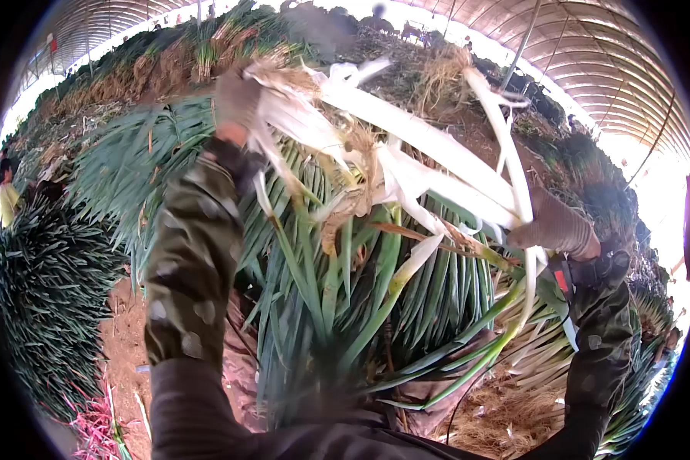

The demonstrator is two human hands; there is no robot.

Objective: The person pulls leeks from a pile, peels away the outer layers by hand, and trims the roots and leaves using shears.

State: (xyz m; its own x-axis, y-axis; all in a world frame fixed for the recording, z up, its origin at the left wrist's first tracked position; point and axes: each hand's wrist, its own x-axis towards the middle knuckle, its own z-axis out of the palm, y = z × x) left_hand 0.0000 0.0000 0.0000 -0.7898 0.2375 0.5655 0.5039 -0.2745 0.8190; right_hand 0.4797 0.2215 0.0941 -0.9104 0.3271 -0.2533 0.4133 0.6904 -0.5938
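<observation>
Long green onions with thick white stalks [425, 142] stretch between my two hands, root ends up and away, green leaves [368, 268] hanging towards my lap. My left hand [238, 100], gloved and blurred, is closed at the root end, by pale, loose outer layers [303, 123]; its fingertips are hidden. My right hand [556, 222], in a ribbed glove, wraps round the white stalks lower down. One curved onion [498, 115] with bushy roots [445, 77] rises beside that hand. Torn, yellowed sheaths [353, 203] dangle between the hands.
Dark green onion leaves [54, 291] are heaped at left, with pink ties [100, 425] on the soil below. More onions with roots [506, 406] lie at lower right. Piles line the back under an arched roof [613, 61]. A person in yellow [8, 201] is far left.
</observation>
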